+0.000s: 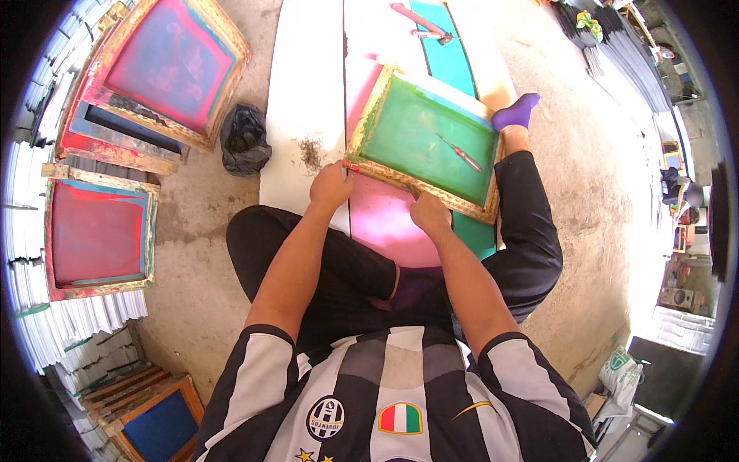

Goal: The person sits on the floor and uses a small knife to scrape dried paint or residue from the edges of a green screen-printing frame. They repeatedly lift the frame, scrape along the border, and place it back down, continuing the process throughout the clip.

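Observation:
A wooden screen-printing frame (pixel 371 108) with a green-stained mesh (pixel 416 127) lies tilted across the boards in front of me. My left hand (pixel 331 187) is closed at its near left corner, where a small red patch shows. My right hand (pixel 430 212) grips the middle of the near edge; a small dark spot by its fingertips is too small to make out. On the mesh rests a screwdriver (pixel 466 158) with a red and clear handle, touched by neither hand. My bare-heeled foot in a purple sock (pixel 516 112) is against the frame's far right corner.
White, pink and teal boards (pixel 304 85) lie beneath the frame, with dark crumbs (pixel 311 154) on them. A hammer-like tool (pixel 419 23) is at the far end. Left are a black plastic bag (pixel 245 140), stained screen frames (pixel 223 85) and stacked sheets (pixel 31 308).

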`<action>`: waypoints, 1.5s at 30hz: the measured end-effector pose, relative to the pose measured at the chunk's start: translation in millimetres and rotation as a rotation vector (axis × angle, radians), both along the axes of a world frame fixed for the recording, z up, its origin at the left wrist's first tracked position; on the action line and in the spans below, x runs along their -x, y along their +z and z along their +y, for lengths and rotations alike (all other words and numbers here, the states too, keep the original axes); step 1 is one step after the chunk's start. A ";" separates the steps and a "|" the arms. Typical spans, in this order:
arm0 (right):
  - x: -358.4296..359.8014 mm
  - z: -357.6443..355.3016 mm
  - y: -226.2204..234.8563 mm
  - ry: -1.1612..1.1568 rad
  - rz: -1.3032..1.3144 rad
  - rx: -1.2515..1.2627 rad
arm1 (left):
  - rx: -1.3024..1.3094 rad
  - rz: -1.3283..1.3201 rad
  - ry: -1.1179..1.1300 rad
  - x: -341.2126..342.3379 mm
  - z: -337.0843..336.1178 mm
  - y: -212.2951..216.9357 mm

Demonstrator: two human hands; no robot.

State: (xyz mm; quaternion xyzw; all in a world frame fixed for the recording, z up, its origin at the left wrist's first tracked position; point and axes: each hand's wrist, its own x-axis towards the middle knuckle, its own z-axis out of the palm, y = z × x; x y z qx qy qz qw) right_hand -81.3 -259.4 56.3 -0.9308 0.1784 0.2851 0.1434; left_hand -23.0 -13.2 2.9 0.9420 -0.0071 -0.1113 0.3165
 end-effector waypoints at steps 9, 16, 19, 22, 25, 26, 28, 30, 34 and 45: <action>7.5 -8.2 -26.4 -0.117 -0.001 -0.164 | -0.012 0.042 0.012 -2.3 -2.5 3.0; 21.7 -8.4 -46.4 -0.073 -0.134 -0.169 | -0.073 -0.073 0.181 4.8 -5.7 3.5; 24.1 -18.8 -49.2 -0.078 -0.204 -0.227 | -0.049 -0.235 0.060 7.0 -17.7 32.1; 29.7 -10.9 -32.0 -0.072 -0.182 -0.343 | 0.075 -0.320 -0.223 18.8 -23.8 23.5; 36.0 5.6 -24.5 0.014 -0.171 -0.438 | 0.174 -0.395 -0.462 31.3 -34.2 17.8; 37.6 9.1 -24.4 0.029 -0.154 -0.440 | 0.145 -0.387 -0.513 32.5 -36.8 16.9; 40.2 14.7 -24.7 0.064 -0.119 -0.444 | 0.085 -0.371 -0.614 33.9 -38.7 15.0; 42.7 17.4 -24.4 0.093 -0.127 -0.437 | 0.039 -0.398 -0.637 34.1 -36.4 13.4; 42.4 13.4 -31.2 0.146 -0.121 -0.451 | 0.027 -0.453 -0.643 34.7 -35.6 14.8; 26.1 -10.1 -38.0 0.145 0.023 -0.878 | -0.043 -0.477 -0.742 17.4 -21.5 4.6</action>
